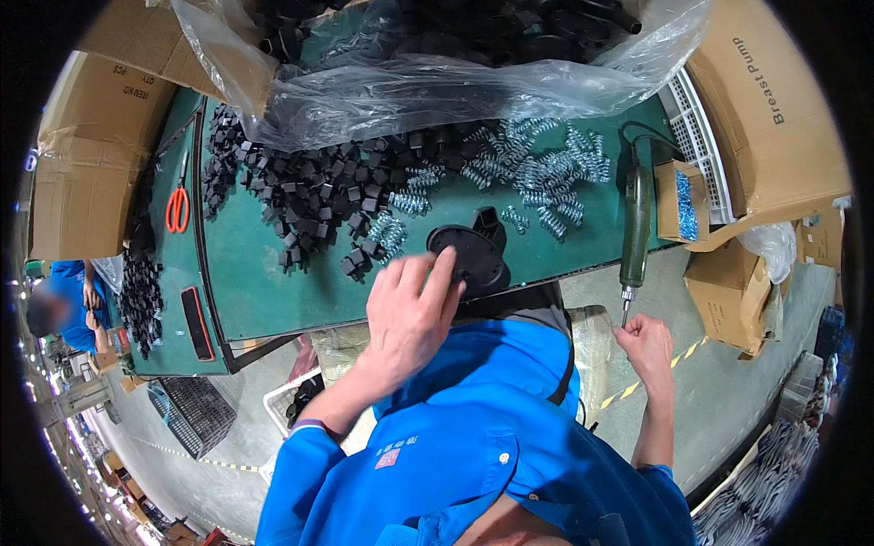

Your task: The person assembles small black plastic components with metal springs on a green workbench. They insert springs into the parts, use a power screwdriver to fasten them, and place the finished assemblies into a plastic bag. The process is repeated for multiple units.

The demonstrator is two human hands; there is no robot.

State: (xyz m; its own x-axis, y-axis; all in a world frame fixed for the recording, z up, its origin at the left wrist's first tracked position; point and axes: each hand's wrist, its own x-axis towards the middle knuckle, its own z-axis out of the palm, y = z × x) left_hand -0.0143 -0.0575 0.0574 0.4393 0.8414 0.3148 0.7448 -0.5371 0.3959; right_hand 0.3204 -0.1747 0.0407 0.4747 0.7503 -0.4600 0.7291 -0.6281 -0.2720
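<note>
One black part (480, 259) lies at the near edge of the green table (246, 296), under the left hand (405, 309): index finger across its face, thumb by its rim, the others curled. Whether they grip it, I cannot tell. The right hand (648, 346) has its fingers curled together just below the tip of one driver (635, 227); whether they pinch anything is too small to tell. The step looks like steadying the part while readying the driver; next calls, I judge, for lining up part and tip. Springs (569, 173) and blocks (332, 191) lie heaped, too many to count. Farther left: one pair of scissors (177, 209).
</note>
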